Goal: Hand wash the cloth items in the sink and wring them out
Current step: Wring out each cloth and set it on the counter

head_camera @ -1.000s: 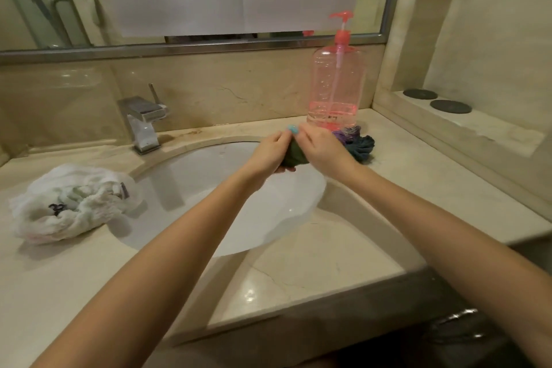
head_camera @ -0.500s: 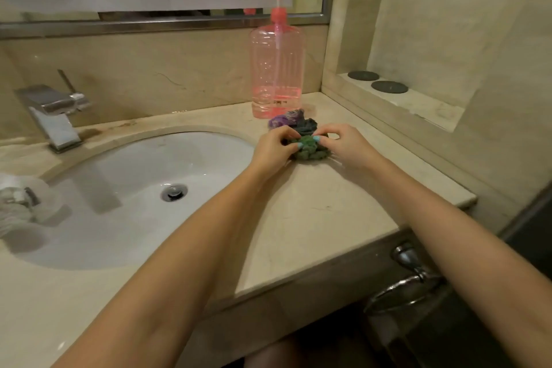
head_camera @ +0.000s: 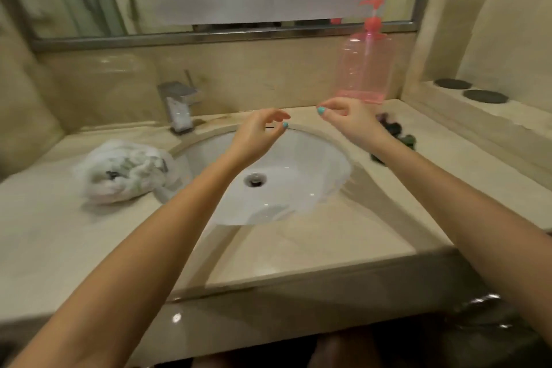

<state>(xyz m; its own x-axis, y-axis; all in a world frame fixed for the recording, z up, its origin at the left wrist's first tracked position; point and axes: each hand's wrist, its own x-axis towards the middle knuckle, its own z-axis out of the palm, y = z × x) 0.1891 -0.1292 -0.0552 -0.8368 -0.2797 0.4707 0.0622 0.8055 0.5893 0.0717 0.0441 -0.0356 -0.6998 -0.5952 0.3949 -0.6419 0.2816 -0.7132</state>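
Note:
My left hand (head_camera: 259, 132) hovers above the far rim of the white sink (head_camera: 322, 158), fingers loosely curled, holding nothing. My right hand (head_camera: 348, 119) hangs to its right over the counter, also empty with relaxed fingers. Several small dark green and purple cloth pieces (head_camera: 394, 131) lie in a clump on the counter just right of my right wrist, partly hidden by my forearm. A crumpled white cloth (head_camera: 122, 172) sits on the counter left of the basin. The basin holds no cloth; its drain (head_camera: 254, 180) shows.
A pink pump bottle (head_camera: 364, 69) stands at the back right of the beige marble counter (head_camera: 313, 245). A chrome faucet (head_camera: 178, 104) rises behind the sink's left. Two dark round discs (head_camera: 469, 89) rest on a raised ledge at right. A mirror runs along the back wall.
Both hands let go of the dark green cloth, leaving it on the counter by the other dark pieces, and lifted back over the sink. The view swung left again.

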